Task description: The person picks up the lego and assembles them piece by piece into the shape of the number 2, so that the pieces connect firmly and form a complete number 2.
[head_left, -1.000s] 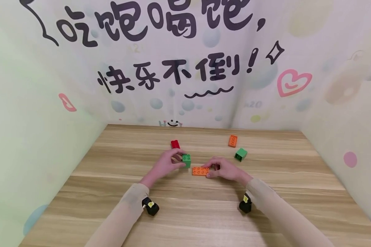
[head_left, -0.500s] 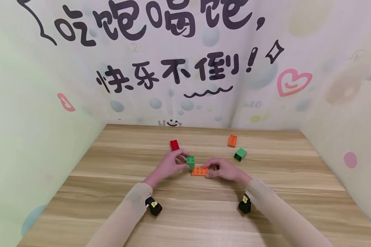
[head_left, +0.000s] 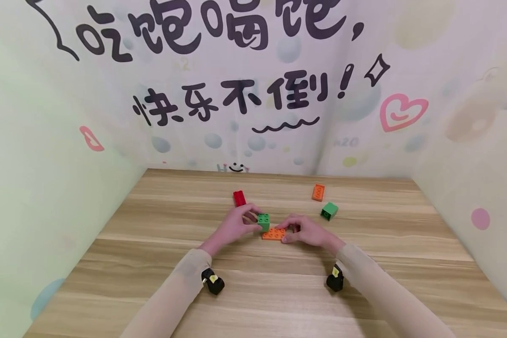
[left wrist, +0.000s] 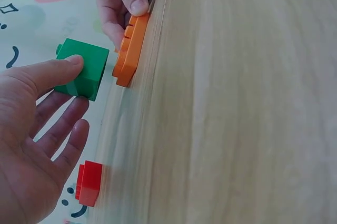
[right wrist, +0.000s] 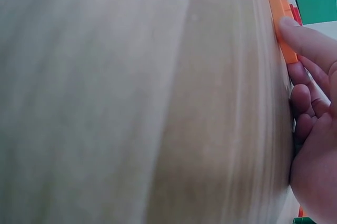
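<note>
My right hand [head_left: 308,232] pinches the flat orange plastic studded plate [head_left: 273,233] against the wooden table [head_left: 253,291]. My left hand [head_left: 235,225] grips the square green plastic brick [head_left: 264,221] just above the plate's left end; it seems not yet pressed on. Beyond lie a small red brick [head_left: 239,197], another green brick [head_left: 329,211] and an orange brick [head_left: 318,192], unused.

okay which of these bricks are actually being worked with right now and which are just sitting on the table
In hand:
green brick, pinched by the left hand
flat orange plate, held on the table by the right hand

Lying about:
red brick
small orange brick
second green brick
</note>
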`<state>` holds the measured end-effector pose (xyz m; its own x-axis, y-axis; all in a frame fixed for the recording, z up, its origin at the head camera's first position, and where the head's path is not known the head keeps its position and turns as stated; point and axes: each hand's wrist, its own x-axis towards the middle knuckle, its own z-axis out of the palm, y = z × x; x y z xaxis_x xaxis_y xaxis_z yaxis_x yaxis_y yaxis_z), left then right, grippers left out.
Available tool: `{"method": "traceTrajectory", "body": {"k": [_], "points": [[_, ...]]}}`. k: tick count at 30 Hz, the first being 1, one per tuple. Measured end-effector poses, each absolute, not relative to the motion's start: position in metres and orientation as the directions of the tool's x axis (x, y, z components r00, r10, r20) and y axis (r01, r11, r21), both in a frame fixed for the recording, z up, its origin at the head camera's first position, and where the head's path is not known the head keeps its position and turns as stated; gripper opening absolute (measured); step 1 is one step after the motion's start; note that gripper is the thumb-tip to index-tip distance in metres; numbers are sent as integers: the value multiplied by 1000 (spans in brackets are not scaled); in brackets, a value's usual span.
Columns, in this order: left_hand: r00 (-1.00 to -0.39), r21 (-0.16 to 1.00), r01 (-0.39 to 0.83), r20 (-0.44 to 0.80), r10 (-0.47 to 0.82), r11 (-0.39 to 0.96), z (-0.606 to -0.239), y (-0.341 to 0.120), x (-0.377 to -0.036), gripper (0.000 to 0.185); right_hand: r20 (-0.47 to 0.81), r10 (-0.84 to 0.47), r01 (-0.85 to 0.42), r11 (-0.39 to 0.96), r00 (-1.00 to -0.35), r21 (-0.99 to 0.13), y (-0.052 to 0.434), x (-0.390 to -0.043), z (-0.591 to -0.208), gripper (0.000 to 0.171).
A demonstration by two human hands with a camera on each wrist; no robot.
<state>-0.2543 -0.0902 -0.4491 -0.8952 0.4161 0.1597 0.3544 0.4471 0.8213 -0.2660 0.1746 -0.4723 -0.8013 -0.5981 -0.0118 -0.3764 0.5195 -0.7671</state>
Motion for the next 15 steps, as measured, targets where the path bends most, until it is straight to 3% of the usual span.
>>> {"method": "traceTrajectory", "body": {"k": [10, 15], "points": [[-895, 825, 348, 151, 420, 445, -450, -83, -252, 35, -7, -592, -359, 499, -806, -789, 168, -250, -450, 33], [-899, 831, 341, 150, 412, 440, -453, -82, -253, 34, -12, -571, -349, 518, -821, -781, 172, -263, -470, 33]]}}
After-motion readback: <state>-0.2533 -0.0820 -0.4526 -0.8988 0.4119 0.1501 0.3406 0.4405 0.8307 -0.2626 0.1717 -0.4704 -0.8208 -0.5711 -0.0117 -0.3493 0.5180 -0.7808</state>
